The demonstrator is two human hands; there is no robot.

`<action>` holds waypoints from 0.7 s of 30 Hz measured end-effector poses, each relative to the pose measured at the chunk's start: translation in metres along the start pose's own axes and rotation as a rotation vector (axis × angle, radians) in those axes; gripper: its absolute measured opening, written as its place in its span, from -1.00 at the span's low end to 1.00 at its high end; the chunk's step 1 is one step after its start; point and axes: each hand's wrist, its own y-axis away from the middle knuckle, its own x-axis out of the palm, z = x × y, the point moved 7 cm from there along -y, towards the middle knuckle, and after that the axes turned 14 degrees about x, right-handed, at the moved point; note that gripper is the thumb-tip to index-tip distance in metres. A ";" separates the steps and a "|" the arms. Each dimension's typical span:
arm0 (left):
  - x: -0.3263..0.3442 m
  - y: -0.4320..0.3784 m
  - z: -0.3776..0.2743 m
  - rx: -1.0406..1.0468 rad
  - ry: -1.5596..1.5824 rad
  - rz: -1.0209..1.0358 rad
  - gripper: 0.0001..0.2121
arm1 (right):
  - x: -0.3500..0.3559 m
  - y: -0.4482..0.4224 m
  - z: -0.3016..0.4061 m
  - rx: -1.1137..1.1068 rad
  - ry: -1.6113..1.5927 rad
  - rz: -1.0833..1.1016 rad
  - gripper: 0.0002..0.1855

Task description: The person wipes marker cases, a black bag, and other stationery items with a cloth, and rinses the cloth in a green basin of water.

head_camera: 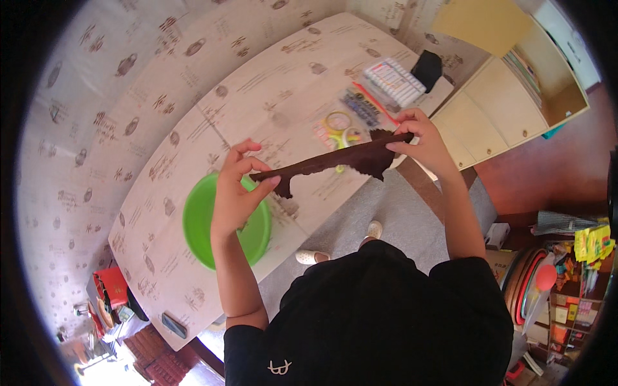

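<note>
A dark brown strip of thin sheet material with a torn, ragged lower edge is stretched above the table. I cannot tell whether it is paper, cloth or leather. My left hand pinches its narrow left end between thumb and fingers. Its wider right end is in my right hand, held the same way and slightly higher. Below my left hand and forearm stands a green plastic basin, partly hidden by them. Behind the strip lie yellow-green handled scissors and a roll of tape, partly covered.
Farther right on the table are a pack of white markers, a pack of dark pens and a black object. A smartphone rests near the left end. A cream cabinet adjoins the right end; crowded shelves stand behind me.
</note>
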 end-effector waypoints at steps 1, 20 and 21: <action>0.027 -0.004 0.008 -0.130 0.364 -0.041 -0.85 | -0.012 -0.001 -0.020 0.182 -0.240 0.109 -0.78; 0.447 -0.083 0.000 -0.559 1.294 -0.671 -0.64 | -0.090 0.035 -0.233 0.444 -0.839 0.173 -0.51; 0.456 -0.089 -0.002 -0.595 1.204 -0.659 -0.62 | -0.089 0.038 -0.260 0.581 -0.979 0.098 -0.48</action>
